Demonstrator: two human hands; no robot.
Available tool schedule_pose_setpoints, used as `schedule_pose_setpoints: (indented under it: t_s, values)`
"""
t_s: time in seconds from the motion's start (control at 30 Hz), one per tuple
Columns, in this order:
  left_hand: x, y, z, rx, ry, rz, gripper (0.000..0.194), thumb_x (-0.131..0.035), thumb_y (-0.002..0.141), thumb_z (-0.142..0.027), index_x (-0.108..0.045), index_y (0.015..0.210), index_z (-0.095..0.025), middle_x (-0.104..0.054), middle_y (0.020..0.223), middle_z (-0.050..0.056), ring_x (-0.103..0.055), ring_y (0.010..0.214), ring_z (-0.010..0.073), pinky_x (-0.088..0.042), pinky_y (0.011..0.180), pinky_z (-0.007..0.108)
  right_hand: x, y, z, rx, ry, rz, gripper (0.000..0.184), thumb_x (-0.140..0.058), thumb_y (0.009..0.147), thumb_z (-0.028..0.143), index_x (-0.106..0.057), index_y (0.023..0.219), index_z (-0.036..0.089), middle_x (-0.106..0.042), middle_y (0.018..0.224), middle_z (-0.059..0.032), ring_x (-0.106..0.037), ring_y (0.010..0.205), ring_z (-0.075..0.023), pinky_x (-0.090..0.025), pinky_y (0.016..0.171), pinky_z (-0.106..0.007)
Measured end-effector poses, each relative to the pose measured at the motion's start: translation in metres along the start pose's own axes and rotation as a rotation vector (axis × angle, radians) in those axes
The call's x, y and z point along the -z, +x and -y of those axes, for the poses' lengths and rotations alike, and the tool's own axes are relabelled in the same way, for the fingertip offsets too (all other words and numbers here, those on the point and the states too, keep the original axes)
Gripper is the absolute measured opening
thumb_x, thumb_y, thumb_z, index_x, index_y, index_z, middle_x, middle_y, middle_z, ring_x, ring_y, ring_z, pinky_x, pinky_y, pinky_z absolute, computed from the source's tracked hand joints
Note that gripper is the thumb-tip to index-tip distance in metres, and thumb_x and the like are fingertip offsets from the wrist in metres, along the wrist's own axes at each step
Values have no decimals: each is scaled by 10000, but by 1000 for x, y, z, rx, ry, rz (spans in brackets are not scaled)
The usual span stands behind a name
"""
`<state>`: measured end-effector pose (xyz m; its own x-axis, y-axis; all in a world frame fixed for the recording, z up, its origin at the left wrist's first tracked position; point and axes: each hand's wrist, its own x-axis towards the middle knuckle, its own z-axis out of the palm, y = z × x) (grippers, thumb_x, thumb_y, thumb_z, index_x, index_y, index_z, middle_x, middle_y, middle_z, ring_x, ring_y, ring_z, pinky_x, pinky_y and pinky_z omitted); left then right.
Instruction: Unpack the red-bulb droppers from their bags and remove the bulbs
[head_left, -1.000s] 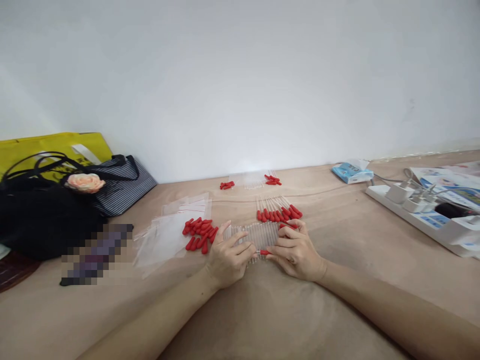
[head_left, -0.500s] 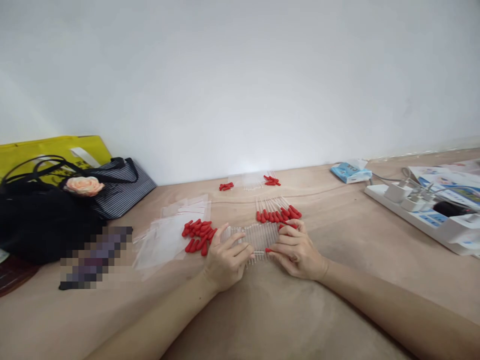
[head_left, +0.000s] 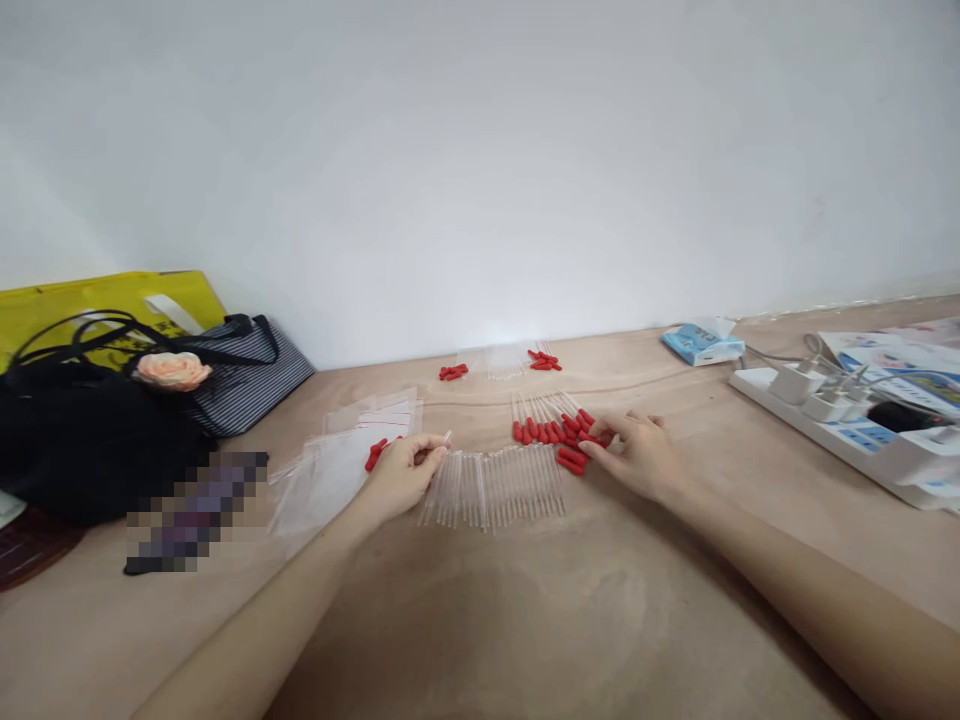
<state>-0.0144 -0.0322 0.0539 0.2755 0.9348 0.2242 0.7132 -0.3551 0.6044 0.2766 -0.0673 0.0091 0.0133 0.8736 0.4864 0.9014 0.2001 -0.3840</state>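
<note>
A row of clear thin tubes (head_left: 491, 488) lies on the beige table between my hands. My left hand (head_left: 401, 470) is curled over a pile of loose red rubber caps (head_left: 375, 455), and a clear tube tip pokes out of its fingers. My right hand (head_left: 637, 452) lies stretched out flat. Its fingertips touch the red ends of a bunch of capped tubes (head_left: 551, 428) just behind the row.
Clear zip bags (head_left: 330, 475) lie left of the caps. More caps (head_left: 453, 371) and capped tubes (head_left: 544, 360) sit by the wall. A black bag (head_left: 82, 440), a striped bag (head_left: 240, 380) and a yellow bag (head_left: 90, 295) stand far left. A tissue pack (head_left: 701, 343) and a power strip (head_left: 825, 420) are on the right.
Both hands left the middle of the tube row. The right hand carried a red-capped tube back to the capped bunch. The left hand moved left onto the loose caps.
</note>
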Motion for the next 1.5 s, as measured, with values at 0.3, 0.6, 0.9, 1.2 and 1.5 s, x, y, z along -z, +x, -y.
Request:
schedule_pose_setpoints:
  t_s: [0.3,0.6,0.9,1.2,1.5]
  values:
    - [-19,-4,-8,-5,244,66,268,-454,745,-300,-579,919,-140,-487,484,-47,-489,467,126,-332,472,229,-3,5,-10,-128,28,168,216,-544,721,420,-555,669,211,-633,648,32,-577,643,-148,-331,660,-278]
    - [-28,-4,-8,-19,339,94,258,-455,753,-235,-578,955,-131,-533,479,-25,-525,482,153,-323,488,238,-7,3,-9,-55,101,106,302,-529,735,502,-596,672,214,-644,675,23,-553,624,-137,-319,700,-292]
    - [-28,-2,-5,23,331,69,324,-439,791,-330,-563,1000,-117,-504,486,-26,-511,511,151,-327,506,235,-16,2,-10,79,52,26,367,-409,839,435,-672,652,261,-648,688,7,-555,709,-150,-261,693,-300]
    - [-33,-11,5,-164,246,-188,261,-436,791,-354,-577,892,-160,-431,479,-60,-456,445,97,-340,486,206,-17,30,-13,-138,-53,20,256,-497,768,403,-675,811,224,-647,781,-36,-564,789,-182,-314,692,-291]
    - [-27,-5,10,-221,209,-336,190,-447,785,-296,-575,822,-161,-474,499,-53,-431,409,80,-359,464,196,-31,49,10,-165,-320,145,252,-478,756,367,-677,754,212,-624,858,-74,-530,859,-220,-276,718,-352]
